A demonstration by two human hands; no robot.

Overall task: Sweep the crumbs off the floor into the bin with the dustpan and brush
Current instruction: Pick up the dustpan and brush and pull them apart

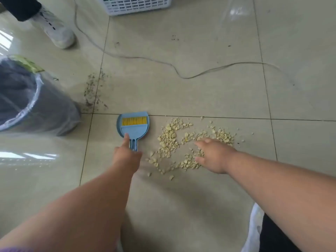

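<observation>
A small blue dustpan [134, 129] lies flat on the tiled floor with a blue brush with yellow bristles [134, 121] nested in it. My left hand [125, 155] reaches to its handle, the thumb resting on the pan near the handle base; a firm grip is not visible. A patch of pale yellow crumbs [171, 140] is scattered to the right of the dustpan. My right hand [212, 154] hovers over the crumbs with fingers spread, holding nothing. The bin [32, 99], lined with a clear bag, stands at the left.
Dark fine debris [92, 91] lies beside the bin. A thin cable [163, 60] snakes across the floor beyond. A white lattice basket [136, 5] stands at the top edge. Another person's shoe [58, 31] is at the upper left.
</observation>
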